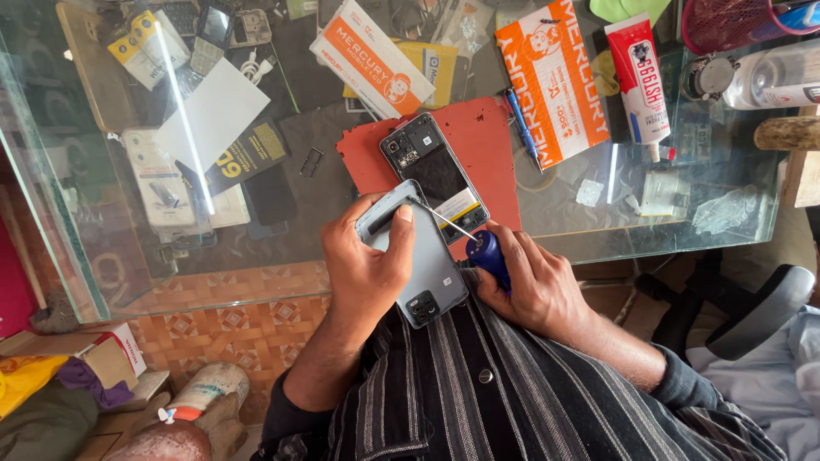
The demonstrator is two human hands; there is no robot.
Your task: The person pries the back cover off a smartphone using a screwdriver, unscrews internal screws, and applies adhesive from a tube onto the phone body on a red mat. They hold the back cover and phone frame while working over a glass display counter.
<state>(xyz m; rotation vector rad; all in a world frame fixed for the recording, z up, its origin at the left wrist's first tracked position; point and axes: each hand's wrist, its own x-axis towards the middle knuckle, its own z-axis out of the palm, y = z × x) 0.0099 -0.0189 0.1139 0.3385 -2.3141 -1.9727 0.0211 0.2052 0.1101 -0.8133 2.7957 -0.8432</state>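
Observation:
My left hand grips a grey phone back cover, its thumb pressed on the upper inner side. My right hand holds a blue-handled screwdriver, whose thin metal shaft points up-left to the cover's top edge. Just beyond, an opened phone with its insides and battery showing lies on a red mat on the glass counter.
The glass counter carries orange-and-white packets, a white-and-red glue tube, a blue pen, a clear bottle and a red mesh basket. Phone cases and boxes lie under the glass at left. A chair stands at right.

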